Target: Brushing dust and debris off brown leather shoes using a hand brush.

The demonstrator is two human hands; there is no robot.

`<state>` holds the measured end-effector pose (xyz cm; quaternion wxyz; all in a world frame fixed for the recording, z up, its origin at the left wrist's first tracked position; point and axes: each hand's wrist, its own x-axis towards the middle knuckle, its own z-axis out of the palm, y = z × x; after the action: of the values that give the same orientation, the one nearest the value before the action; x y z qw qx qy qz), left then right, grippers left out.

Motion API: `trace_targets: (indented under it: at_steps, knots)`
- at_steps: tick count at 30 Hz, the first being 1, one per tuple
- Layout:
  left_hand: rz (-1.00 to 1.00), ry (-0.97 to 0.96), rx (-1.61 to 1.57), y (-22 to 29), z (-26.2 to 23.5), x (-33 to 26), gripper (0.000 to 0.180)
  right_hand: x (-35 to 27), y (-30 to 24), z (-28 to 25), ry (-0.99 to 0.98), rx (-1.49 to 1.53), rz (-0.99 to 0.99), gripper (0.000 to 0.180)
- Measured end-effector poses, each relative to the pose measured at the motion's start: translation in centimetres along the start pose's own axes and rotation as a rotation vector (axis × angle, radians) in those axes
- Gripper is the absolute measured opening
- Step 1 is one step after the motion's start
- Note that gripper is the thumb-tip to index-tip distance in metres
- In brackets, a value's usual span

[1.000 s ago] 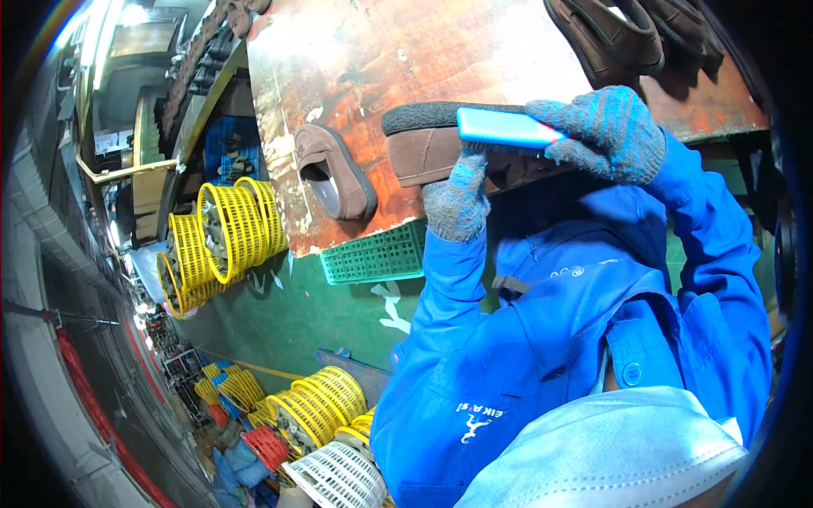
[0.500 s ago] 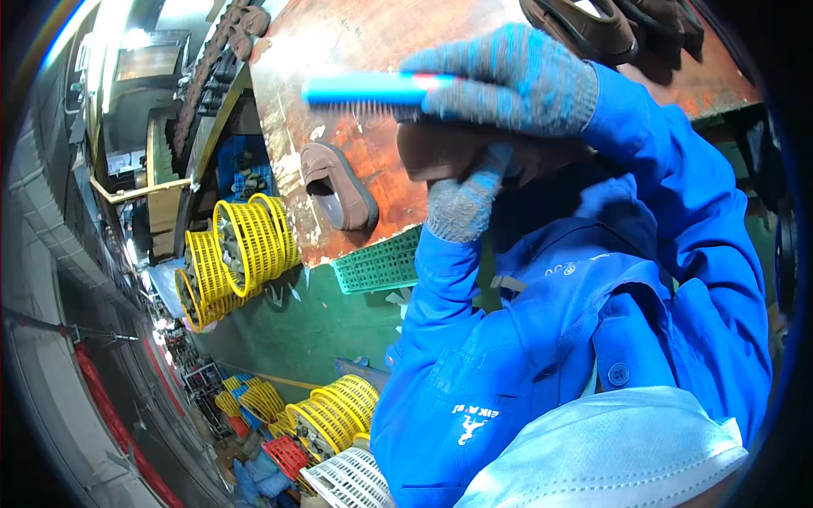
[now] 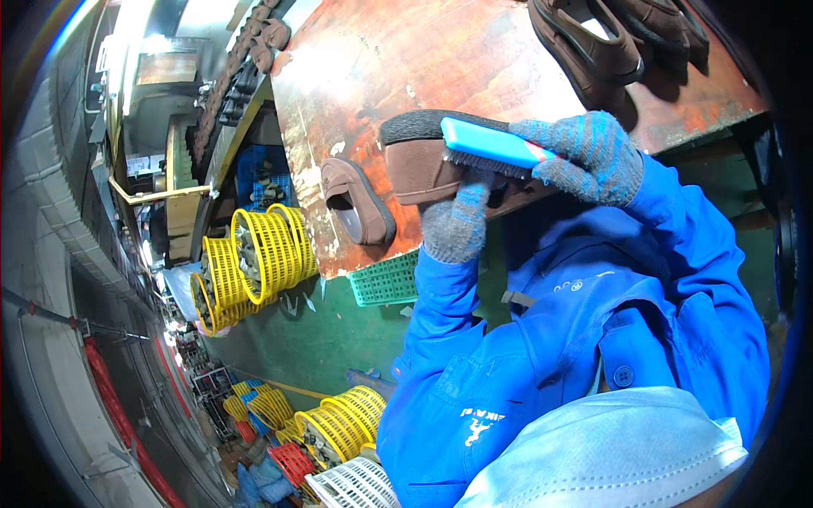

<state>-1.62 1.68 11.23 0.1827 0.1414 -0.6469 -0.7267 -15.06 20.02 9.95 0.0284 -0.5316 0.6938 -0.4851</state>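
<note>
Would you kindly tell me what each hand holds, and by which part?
The right hand holds a blue-backed brush by one end; the left hand, a brown shoe by its upper.

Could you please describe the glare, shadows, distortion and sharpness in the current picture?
Head view: glare whitens the tabletop at its upper left; head view: dark shadows lie below the brown shoes at upper right; head view: straight lines bow near the black rim, while the blue brush and right hand look fairly sharp.
</note>
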Motion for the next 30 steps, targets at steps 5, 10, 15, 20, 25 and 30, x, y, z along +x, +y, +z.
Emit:
trace_targets:
  at_steps: [5,10,15,20,25,30]
  knots:
    - [0.143,-0.211,0.585,1.4,-0.9,0.4,0.038,0.4,0.5,-1.5,0.007,-0.134,-0.099,0.053]
    - [0.707,-0.282,1.395,3.3,0.4,3.4,0.025,0.5,0.6,-3.2,-0.062,-0.215,-0.084,0.056]
    - [0.633,-0.279,1.434,0.3,1.7,6.4,0.015,0.0,1.6,-3.3,-0.131,-0.183,-0.007,0.052]
    - [0.626,-0.393,1.469,-3.2,2.6,6.3,0.019,-0.7,2.0,-2.8,-0.062,-0.24,0.079,0.041]
    - [0.385,-0.877,1.528,-8.5,4.2,6.5,0.029,-1.7,3.5,-1.0,-0.21,-0.344,0.169,0.045]
    - [0.341,-0.888,1.572,-10.1,3.4,6.0,0.032,0.8,1.3,0.2,-0.313,-0.525,0.163,0.035]
